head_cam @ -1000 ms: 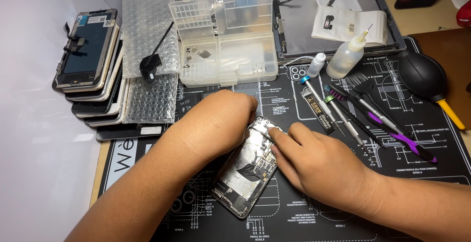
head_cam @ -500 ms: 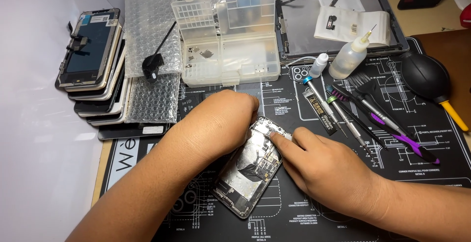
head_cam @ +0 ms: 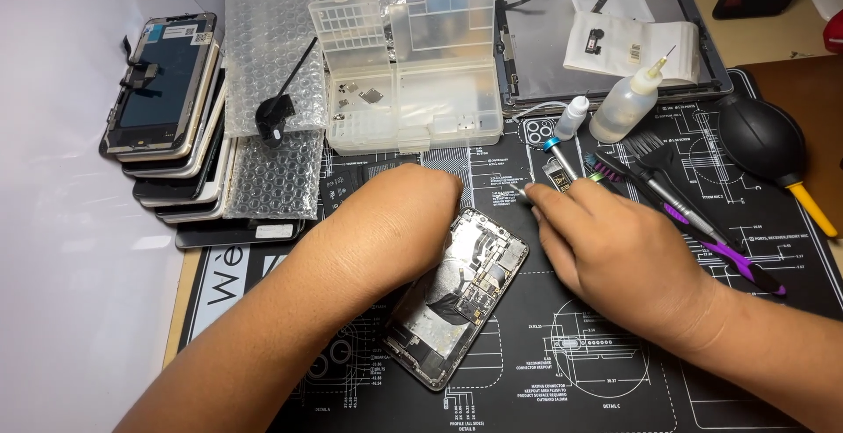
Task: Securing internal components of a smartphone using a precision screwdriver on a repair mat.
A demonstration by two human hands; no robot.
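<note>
**Hands over an opened phone**

Here, the opened silver smartphone chassis (head_cam: 457,297) with bare circuitry lies tilted on the black printed repair mat (head_cam: 562,371). The left hand (head_cam: 395,222) rests curled on its upper left edge, steadying it. The right hand (head_cam: 615,253) sits just right of it, fingertips pinched on a small metal piece (head_cam: 525,191) too tiny to identify. A clear plastic parts box (head_cam: 413,90) stands behind.
</note>
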